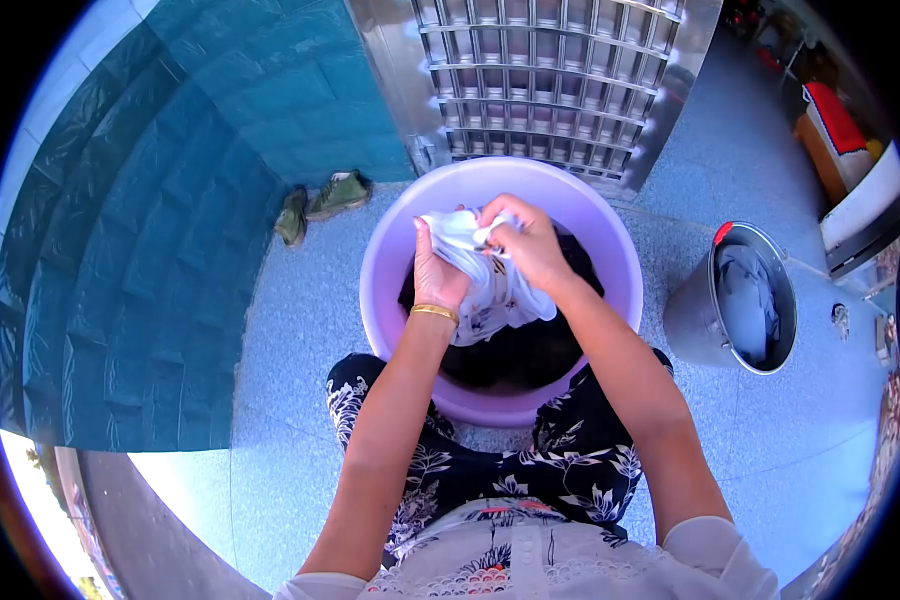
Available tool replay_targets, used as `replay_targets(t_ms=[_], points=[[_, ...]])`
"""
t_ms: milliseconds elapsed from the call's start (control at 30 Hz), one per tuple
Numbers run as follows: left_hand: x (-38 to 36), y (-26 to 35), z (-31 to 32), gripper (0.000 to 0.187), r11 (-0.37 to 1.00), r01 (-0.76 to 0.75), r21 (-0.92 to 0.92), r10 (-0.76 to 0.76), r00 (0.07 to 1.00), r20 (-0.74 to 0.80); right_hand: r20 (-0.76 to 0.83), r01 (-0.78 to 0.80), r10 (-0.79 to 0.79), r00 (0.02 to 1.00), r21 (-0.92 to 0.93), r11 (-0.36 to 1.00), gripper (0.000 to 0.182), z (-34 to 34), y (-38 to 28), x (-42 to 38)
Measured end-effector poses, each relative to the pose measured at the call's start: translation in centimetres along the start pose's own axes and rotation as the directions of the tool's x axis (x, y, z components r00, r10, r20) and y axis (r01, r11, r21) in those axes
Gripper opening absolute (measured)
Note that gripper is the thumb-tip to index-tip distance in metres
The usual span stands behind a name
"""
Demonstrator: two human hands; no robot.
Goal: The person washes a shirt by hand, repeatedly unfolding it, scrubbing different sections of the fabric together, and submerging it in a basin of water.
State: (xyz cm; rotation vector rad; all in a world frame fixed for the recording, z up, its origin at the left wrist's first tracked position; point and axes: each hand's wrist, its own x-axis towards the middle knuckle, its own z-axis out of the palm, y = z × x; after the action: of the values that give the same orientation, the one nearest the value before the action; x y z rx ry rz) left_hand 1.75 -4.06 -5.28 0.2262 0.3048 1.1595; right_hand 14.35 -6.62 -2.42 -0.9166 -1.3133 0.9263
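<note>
A white garment [485, 300] with dark printed marks hangs from my two hands above a purple basin [378, 285]. My left hand [440, 275], with a gold bangle at the wrist, supports the bunched fabric from the left, palm turned up and thumb against it. From the right, the fingers of my right hand [532, 243] pinch the upper part of the same garment. Below it, dark clothes or dark water [505, 368] fill the basin; which of these cannot be told. The basin stands on the floor between my knees.
To the right stands a metal bucket [692, 315] with grey-blue cloth [746, 298] inside. Green shoes [338, 196] sit by the teal tiled wall [160, 260]. A barred metal door [550, 90] rises behind the basin. Red cloth [835, 120] lies far right.
</note>
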Motion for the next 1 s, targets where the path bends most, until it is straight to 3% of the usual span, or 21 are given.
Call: replay_targets(t_ms=[33, 67, 100, 167, 233, 267, 300, 333, 367, 500, 533, 567, 600, 633, 700, 733, 767, 867, 900, 967, 1000], points=[[0.1, -0.3, -0.4, 0.045, 0.999, 0.013, 0.041, -0.007, 0.987, -0.162, 0.110, 0.292, -0.272, 0.956, -0.271, 0.917, 0.004, 1.6, -0.7, -0.7], [-0.1, 0.0, -0.4, 0.041, 0.987, 0.159, 0.013, -0.152, 0.961, -0.229, 0.238, 0.375, -0.301, 0.923, -0.387, 0.843, 0.003, 3.3, -2.3, -2.2], [0.8, 0.3, -1.8, 0.038, 0.968, 0.250, -0.022, -0.250, 0.949, -0.191, 0.366, 0.462, -0.309, 0.878, -0.479, 0.746, 0.003, 4.7, -3.5, -3.5], [1.0, -0.1, -2.3, 0.034, 0.950, 0.304, 0.065, -0.302, 0.952, -0.040, 0.487, 0.418, -0.132, 0.864, -0.544, 0.728, 0.011, 6.0, -3.0, -4.9], [0.9, -1.6, -4.1, 0.032, 0.983, 0.178, 0.053, -0.174, 0.982, -0.071, 0.276, 0.415, -0.310, 0.910, -0.615, 0.671, 0.019, 5.5, -0.4, -4.0], [1.7, -2.2, -6.2, 0.027, 0.933, 0.361, -0.007, -0.356, 0.922, 0.152, 0.176, 0.393, -0.378, 0.909, -0.664, 0.636, 0.023, 4.3, 0.8, -2.8], [-1.0, -3.1, -0.4, 0.024, 0.983, 0.144, 0.116, -0.111, 0.961, -0.255, 0.073, 0.281, -0.355, 0.932, -0.766, 0.579, 0.025, 3.2, 2.2, -1.5], [-1.0, -3.0, 0.0, 0.023, 0.968, 0.166, 0.191, -0.122, 0.968, -0.219, 0.017, 0.203, -0.314, 0.949, -0.796, 0.570, 0.027, 1.8, 2.9, -0.5], [-1.0, -2.9, 0.2, 0.023, 0.945, 0.188, 0.269, -0.138, 0.972, -0.192, -0.071, 0.098, -0.258, 0.964, -0.805, 0.586, 0.029, 1.3, 3.9, -0.3], [-1.0, -1.5, 0.6, 0.025, 0.939, 0.159, 0.306, -0.086, 0.967, -0.239, -0.084, 0.159, -0.329, 0.941, -0.746, 0.646, 0.024, 3.3, 2.9, -1.3], [-0.3, -0.6, -1.7, 0.028, 0.950, 0.201, 0.239, -0.196, 0.980, -0.046, -0.053, 0.189, -0.325, 0.944, -0.720, 0.667, 0.022, 4.2, 2.2, -1.9], [0.5, 0.1, -3.9, 0.032, 0.950, 0.256, 0.178, -0.284, 0.946, 0.157, 0.026, 0.326, -0.389, 0.921, -0.596, 0.734, 0.019, 5.6, 0.3, -3.2], [1.3, 0.5, -3.7, 0.038, 0.938, 0.312, 0.153, -0.324, 0.945, 0.055, 0.143, 0.434, -0.457, 0.878, -0.641, 0.633, 0.018, 6.5, -0.3, -4.2], [1.2, 0.1, -3.9, 0.038, 0.938, 0.313, 0.149, -0.324, 0.944, 0.057, 0.260, 0.533, -0.507, 0.822, -0.665, 0.522, 0.018, 6.9, -0.5, -4.7], [0.0, -1.0, -3.2, 0.034, 0.964, 0.240, 0.109, -0.253, 0.960, 0.117, 0.102, 0.365, -0.395, 0.913, -0.637, 0.679, 0.020, 5.1, 1.2, -3.2], [-0.4, -2.2, -0.9, 0.029, 0.984, 0.148, 0.103, -0.134, 0.982, -0.136, 0.020, 0.256, -0.356, 0.934, -0.732, 0.632, 0.021, 3.6, 2.0, -1.5], [-1.2, -2.7, 1.0, 0.027, 0.953, 0.201, 0.226, -0.151, 0.964, -0.218, -0.067, 0.136, -0.316, 0.946, -0.806, 0.576, 0.021, 2.7, 2.6, -0.6], [-0.3, -2.9, -0.4, 0.030, 0.956, 0.210, 0.202, -0.188, 0.974, -0.125, -0.113, 0.143, -0.356, 0.928, -0.773, 0.618, 0.021, 2.6, 3.4, -0.7], [-0.2, -2.8, -0.5, 0.029, 0.953, 0.183, 0.243, -0.143, 0.974, -0.174, -0.120, 0.138, -0.355, 0.927, -0.772, 0.620, 0.021, 2.9, 3.3, -0.9], [0.6, -1.6, -2.3, 0.029, 0.947, 0.153, 0.281, -0.090, 0.971, -0.223, -0.006, 0.279, -0.385, 0.923, -0.681, 0.678, 0.021, 4.7, 2.0, -2.1], [2.1, -0.4, -5.1, 0.028, 0.923, 0.363, 0.126, -0.380, 0.912, 0.153, 0.103, 0.341, -0.378, 0.920, -0.684, 0.645, 0.021, 5.7, 0.5, -3.2]])
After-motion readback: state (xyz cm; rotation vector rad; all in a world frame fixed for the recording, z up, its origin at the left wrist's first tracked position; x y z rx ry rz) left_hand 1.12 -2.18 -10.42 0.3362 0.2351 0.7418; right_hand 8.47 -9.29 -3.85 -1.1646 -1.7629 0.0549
